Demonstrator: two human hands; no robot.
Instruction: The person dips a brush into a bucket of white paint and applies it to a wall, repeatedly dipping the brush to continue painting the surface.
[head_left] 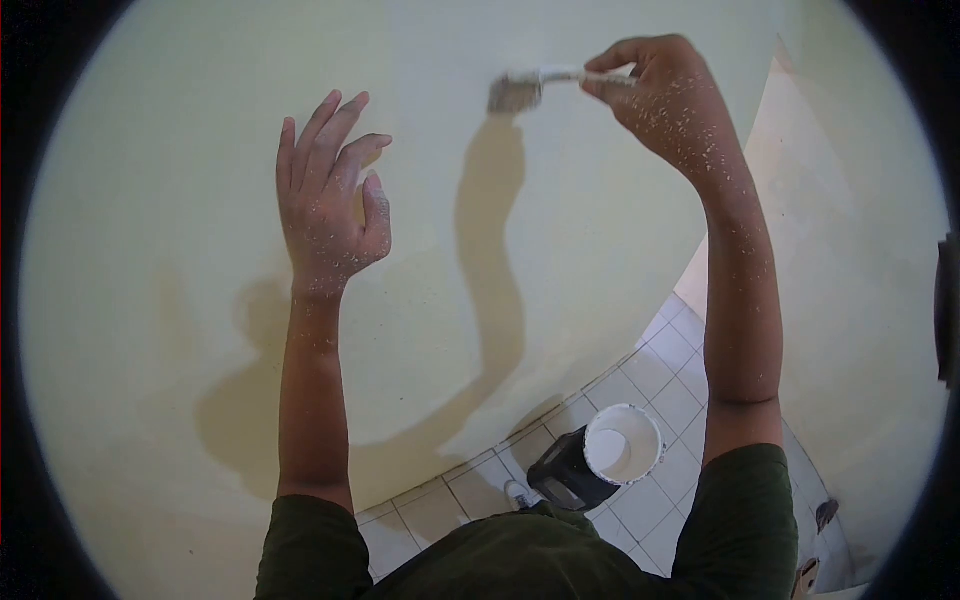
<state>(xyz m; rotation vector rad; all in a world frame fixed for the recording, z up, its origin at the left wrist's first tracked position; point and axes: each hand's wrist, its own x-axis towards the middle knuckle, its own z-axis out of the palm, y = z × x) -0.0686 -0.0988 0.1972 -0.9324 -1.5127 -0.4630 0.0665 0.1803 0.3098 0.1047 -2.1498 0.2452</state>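
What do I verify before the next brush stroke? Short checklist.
1. Grip: right hand fingers closed on the paintbrush handle. ok
2. Paint load on the bristles: cannot tell
3. Left hand open, empty, well to the side of the brush. ok
4. Wall under the brush free of obstacles. ok
5. Paint bucket upright and open on a dark stand on the tiled floor, below the right arm. ok
6. Splatter: white specks on both hands and forearms. not ok
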